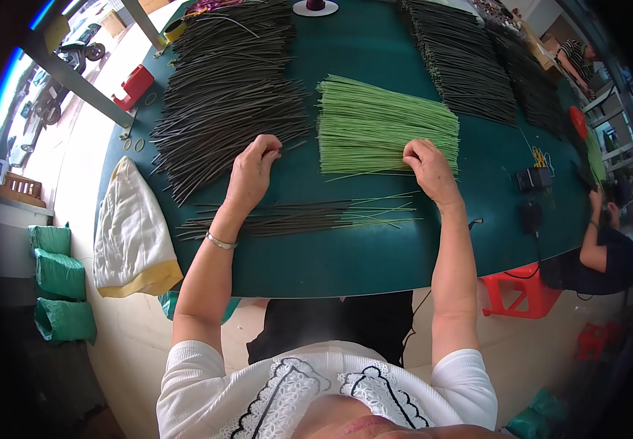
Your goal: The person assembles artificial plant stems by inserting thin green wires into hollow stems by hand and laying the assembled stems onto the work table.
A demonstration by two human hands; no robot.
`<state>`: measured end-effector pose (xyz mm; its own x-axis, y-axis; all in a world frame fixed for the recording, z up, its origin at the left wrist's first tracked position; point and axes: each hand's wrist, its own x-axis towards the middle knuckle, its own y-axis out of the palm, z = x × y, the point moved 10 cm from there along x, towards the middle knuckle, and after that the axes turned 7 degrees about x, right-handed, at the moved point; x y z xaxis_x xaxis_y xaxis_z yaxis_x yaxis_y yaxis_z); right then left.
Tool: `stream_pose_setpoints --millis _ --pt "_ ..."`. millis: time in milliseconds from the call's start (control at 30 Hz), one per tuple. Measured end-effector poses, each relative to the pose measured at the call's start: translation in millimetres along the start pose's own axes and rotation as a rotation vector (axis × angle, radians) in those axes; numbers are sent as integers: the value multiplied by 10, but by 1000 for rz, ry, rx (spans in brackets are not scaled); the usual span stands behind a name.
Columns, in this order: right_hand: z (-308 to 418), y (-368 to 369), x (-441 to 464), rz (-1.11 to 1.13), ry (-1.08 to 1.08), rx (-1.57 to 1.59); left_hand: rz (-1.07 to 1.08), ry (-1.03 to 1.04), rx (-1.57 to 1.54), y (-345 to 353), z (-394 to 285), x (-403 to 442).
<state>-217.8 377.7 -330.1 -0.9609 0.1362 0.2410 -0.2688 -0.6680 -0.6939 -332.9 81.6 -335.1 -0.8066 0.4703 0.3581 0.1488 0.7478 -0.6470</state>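
Note:
My left hand [253,174] is pinched closed at the lower right edge of a wide pile of dark thin tubes [221,110]; what lies between its fingertips is too small to make out. Over the lower right of a bundle of thin green sticks [382,121], my right hand [431,174] is closed, thumb and fingers pinching a green stick among the others. Nearer to me lies a small row of dark tubes [272,218] with thin green sticks [382,214] coming out of their right ends.
Another dark pile [466,62] lies at the back right of the green table [316,267]. A white cloth sleeve [133,227], red tape dispenser [135,84], purple spool [315,7] and black adapter [534,178] lie around. On the right sits another person [602,252] near a red stool [519,293].

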Motion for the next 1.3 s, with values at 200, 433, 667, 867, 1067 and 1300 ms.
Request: stream_pose_setpoints --millis 200,433,667,867,1067,1300 --pt "89 -16 -23 39 -36 31 117 -42 5 77 -64 -29" --pt "7 -9 14 -50 -98 33 152 -89 -72 135 -48 -41" --pt "40 -72 18 -117 -95 150 171 -218 -280 169 95 -69" --pt "144 -92 1 -145 -133 160 175 -194 -297 208 131 -73" --pt "205 -16 6 -108 -166 191 177 -220 -347 195 113 -81" --pt "226 47 -5 -81 -198 114 185 -213 -356 222 105 -88"
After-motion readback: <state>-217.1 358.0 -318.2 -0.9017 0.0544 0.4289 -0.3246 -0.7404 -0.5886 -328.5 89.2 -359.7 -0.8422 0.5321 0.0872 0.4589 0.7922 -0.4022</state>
